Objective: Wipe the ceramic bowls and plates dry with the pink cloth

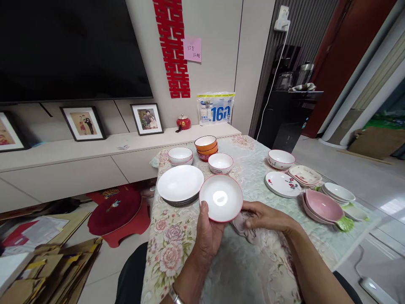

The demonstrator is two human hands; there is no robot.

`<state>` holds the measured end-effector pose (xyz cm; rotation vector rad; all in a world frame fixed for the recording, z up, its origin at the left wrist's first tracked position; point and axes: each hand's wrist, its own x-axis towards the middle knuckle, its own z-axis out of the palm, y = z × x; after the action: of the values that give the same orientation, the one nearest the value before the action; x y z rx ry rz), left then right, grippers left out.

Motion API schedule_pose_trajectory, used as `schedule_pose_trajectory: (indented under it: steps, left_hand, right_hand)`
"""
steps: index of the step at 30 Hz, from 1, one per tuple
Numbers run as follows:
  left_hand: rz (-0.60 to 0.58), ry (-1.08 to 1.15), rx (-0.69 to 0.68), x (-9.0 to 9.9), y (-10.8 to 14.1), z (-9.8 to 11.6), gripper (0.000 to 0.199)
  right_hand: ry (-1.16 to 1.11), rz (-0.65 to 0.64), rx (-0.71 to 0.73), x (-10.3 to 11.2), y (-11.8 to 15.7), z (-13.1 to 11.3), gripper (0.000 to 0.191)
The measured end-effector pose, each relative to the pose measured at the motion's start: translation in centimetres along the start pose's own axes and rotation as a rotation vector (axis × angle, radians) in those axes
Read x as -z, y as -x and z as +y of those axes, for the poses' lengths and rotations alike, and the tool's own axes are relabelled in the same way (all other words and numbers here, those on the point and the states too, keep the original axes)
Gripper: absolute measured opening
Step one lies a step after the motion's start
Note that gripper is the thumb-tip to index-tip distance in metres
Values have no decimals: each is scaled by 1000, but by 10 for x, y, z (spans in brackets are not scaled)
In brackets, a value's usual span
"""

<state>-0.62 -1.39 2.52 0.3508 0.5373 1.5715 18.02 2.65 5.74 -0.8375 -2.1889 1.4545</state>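
My left hand grips a white bowl with a red rim, its thumb over the near left edge. The bowl is tilted so that its inside faces me. At its right side my right hand has its fingers closed on a greyish cloth, which hangs just below the rim. Some of the right fingertips are hidden behind the bowl. Just left of the bowl lies a stack of large white plates. Behind it stands another white bowl.
Orange bowls and white bowls stand at the far edge. On the right are a red-rimmed bowl, flower-patterned plates, square dishes, pink dishes and leaf-handled white dishes. A red stool stands left of the table.
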Motion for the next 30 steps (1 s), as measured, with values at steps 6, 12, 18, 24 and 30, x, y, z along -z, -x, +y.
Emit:
schedule_pose_trajectory:
  steps: [6, 12, 18, 24, 30]
  left_hand:
    - [-41, -81, 18, 4, 0, -4, 69]
    - [-126, -264, 40, 11, 0, -6, 76]
    - [-201, -184, 97, 9, -4, -6, 80]
    - [-71, -203, 286, 11, -11, -10, 81]
    - [-216, -459, 265, 25, -10, -19, 59]
  right_hand:
    - [189, 449, -94, -4, -3, -4, 43]
    - [361, 614, -243, -16, -15, 2, 28]
    - [457, 730, -342, -17, -21, 15, 18]
    - [175, 780, -381, 14, -13, 22, 18]
    - [192, 978, -588, 109, 12, 21, 16]
